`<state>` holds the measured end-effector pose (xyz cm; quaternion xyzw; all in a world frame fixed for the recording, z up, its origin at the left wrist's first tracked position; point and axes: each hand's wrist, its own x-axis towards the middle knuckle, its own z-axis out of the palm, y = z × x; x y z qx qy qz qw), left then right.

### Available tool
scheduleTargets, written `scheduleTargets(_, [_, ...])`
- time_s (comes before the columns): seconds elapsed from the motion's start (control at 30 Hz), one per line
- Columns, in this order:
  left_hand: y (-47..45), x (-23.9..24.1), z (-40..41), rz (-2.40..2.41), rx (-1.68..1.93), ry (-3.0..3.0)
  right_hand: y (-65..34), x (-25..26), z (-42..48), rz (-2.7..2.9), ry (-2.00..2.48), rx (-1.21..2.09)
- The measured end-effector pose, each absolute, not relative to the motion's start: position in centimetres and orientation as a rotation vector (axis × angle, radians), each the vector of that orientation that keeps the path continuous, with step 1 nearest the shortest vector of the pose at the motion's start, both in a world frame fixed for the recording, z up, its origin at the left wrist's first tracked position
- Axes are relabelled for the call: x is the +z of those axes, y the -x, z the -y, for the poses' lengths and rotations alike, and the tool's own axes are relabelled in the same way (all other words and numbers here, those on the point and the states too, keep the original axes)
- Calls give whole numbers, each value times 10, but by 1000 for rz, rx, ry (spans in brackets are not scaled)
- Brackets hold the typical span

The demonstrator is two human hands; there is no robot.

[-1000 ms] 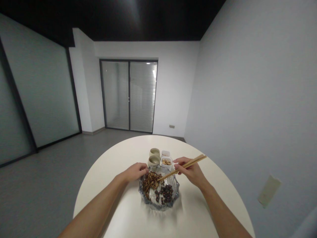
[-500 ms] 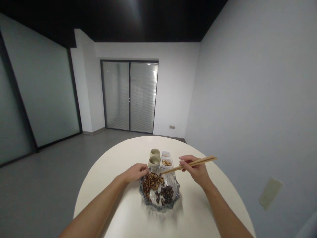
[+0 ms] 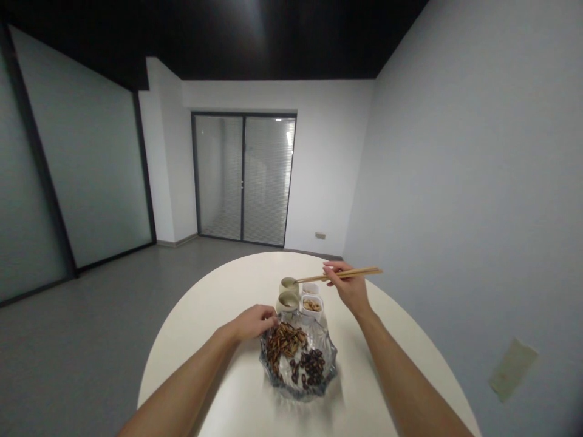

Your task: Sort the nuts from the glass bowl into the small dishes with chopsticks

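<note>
The right hand [image 3: 348, 286] grips a pair of wooden chopsticks [image 3: 339, 275] in a closed pinch, reaching out ahead of the hand so that the tips meet the rim of the farther ceramic cup [image 3: 289, 284]; whether they pinch anything there is too small to tell. The work in hand sits at that cup, and the tips are placed right at its mouth.

The left hand [image 3: 252, 323] lies relaxed and loosely curled, holding nothing visible, just beside the rim of a cut-glass bowl [image 3: 297, 394]. Below the right hand, that bowl holds brown strips [image 3: 282, 343] and dark seeds [image 3: 310, 364]. Beneath the chopsticks, the nearer ceramic cup [image 3: 287, 301] stands next to a white square dish of nuts [image 3: 312, 305], with a second white dish [image 3: 310, 288] behind it. All of them stand on a round white table [image 3: 204, 370].
</note>
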<state>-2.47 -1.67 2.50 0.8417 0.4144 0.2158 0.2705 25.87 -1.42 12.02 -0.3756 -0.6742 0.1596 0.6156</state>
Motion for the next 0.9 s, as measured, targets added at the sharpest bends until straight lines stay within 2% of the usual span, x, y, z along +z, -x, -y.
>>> scheduleTargets(0.4, [25,27,15,-1133,572,-2286,-241,90,-24,1594,944,477])
scheduleTargets(0.63, [24,29,20,-1151,570,-2276,-254,106,9,1476,888,510])
scheduleTargets(0.9, [21,24,19,-1109,587,-2267,-261,92,59,1727,907,701])
